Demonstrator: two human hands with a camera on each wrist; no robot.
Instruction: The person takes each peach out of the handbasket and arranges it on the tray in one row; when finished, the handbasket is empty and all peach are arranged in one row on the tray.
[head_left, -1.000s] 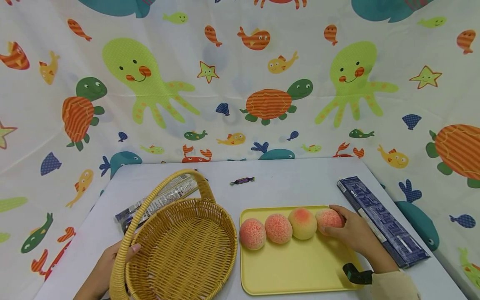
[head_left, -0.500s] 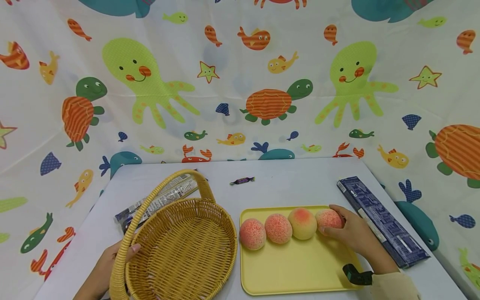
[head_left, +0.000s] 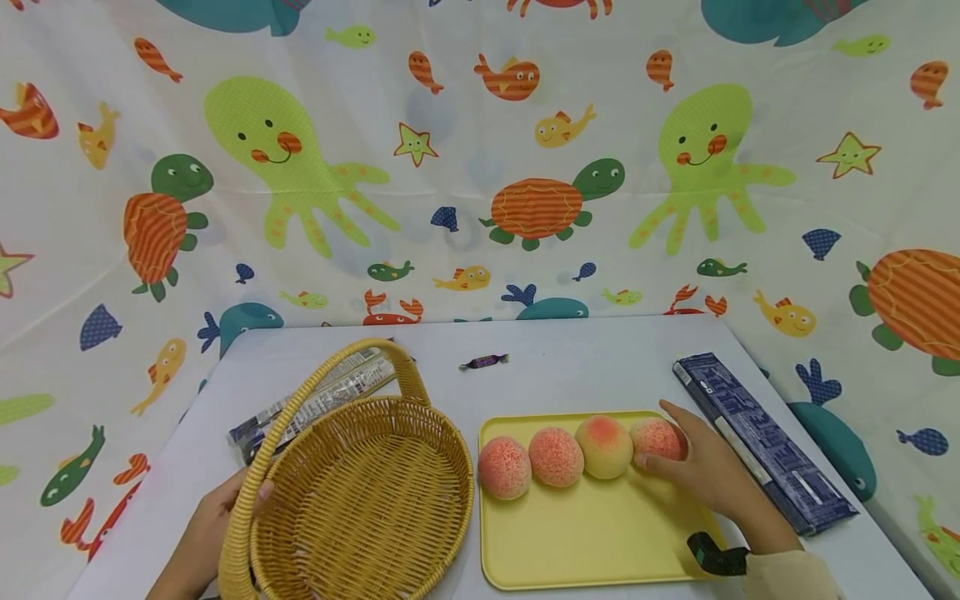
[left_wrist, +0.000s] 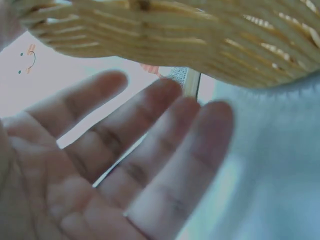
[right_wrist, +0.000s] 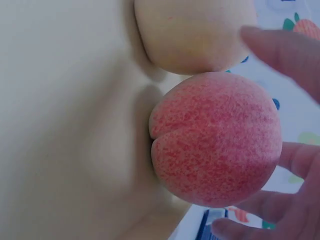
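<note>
Four peach-like fruits would be a count, so I name several peaches standing in a row along the far side of a yellow tray [head_left: 570,542]. The rightmost peach [head_left: 656,439] is between the spread thumb and fingers of my right hand [head_left: 701,462]. In the right wrist view this pink speckled peach [right_wrist: 217,142] rests on the tray, my thumb apart from it and some fingers behind it. My left hand [head_left: 213,525] is at the left side of a wicker basket [head_left: 375,500], thumb near the rim. In the left wrist view its fingers [left_wrist: 145,120] are straight, below the basket wall [left_wrist: 175,45].
A long dark-blue package [head_left: 765,442] lies right of the tray. Behind the basket are silver-and-blue packages [head_left: 341,387]. A small purple wrapped candy [head_left: 484,362] lies on the white table [head_left: 585,367]. A printed curtain [head_left: 465,125] hangs behind.
My right index finger has lifted a little and the hand has loosened from the rightmost peach. My left thumb has drawn back slightly at the basket rim. Basket, tray and peaches have stayed put.
</note>
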